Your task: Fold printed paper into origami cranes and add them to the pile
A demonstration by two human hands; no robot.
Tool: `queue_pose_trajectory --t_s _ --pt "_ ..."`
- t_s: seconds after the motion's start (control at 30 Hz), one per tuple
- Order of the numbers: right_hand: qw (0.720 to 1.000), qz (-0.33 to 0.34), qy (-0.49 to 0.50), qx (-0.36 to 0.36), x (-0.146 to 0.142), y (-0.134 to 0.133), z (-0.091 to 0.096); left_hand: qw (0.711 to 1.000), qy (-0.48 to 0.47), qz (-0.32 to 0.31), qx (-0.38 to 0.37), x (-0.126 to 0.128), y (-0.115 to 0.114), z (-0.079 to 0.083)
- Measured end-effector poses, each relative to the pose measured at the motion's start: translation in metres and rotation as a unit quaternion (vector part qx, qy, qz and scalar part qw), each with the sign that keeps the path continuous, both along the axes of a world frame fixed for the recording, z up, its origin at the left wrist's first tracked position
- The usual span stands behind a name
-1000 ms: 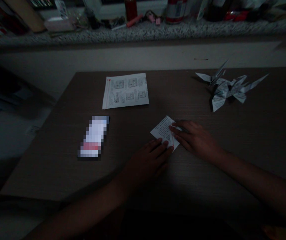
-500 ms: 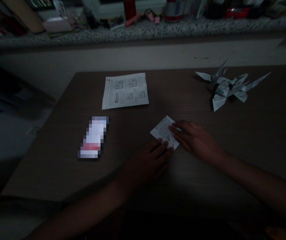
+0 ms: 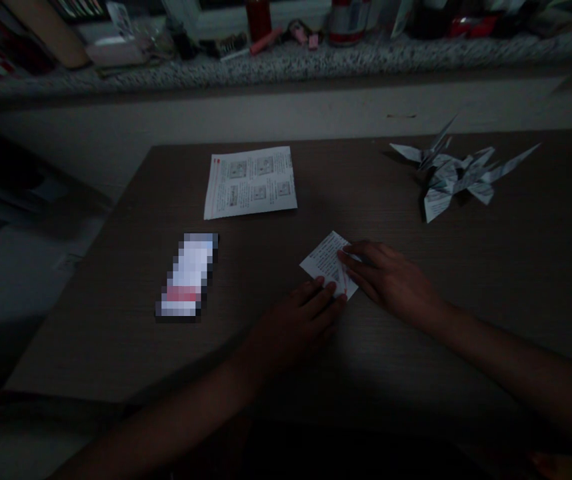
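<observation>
A small folded square of printed paper (image 3: 324,261) lies on the brown table, one corner pointing away from me. My left hand (image 3: 299,323) rests palm down at its near edge, fingers stretched out and fingertips on the paper. From the right, my right hand (image 3: 391,277) lies over the paper's right side, its fingers extended and pressing on the surface. The right corner of the paper is hidden under those fingers. Neither hand is wrapped around anything.
A lit phone (image 3: 189,275) lies on the table (image 3: 116,280) to the left. Behind it is a printed sheet (image 3: 252,181). Folded paper cranes (image 3: 456,177) stand at the back right. A granite ledge (image 3: 286,70) with jars and clutter runs beyond the table.
</observation>
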State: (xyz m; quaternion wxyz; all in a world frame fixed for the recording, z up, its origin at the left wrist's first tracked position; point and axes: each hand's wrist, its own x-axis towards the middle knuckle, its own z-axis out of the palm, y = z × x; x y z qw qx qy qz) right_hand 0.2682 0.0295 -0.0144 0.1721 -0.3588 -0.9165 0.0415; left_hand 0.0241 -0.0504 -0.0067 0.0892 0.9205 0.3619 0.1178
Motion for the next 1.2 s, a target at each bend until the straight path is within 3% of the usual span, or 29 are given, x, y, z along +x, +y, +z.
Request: queue_pose_trajectory --t_s 0.57,1.2 --pt "1.000 -0.006 -0.004 0.011 -0.0034 -0.0022 -0.0028 1.000 0.025 -0.004 0.001 0.0001 -0.0004 -0.0012" --pt "1.000 -0.009 0.002 0.004 -0.0037 -0.0026 -0.0025 1.000 -0.010 0.002 -0.005 -0.0056 0.0034 -0.0020"
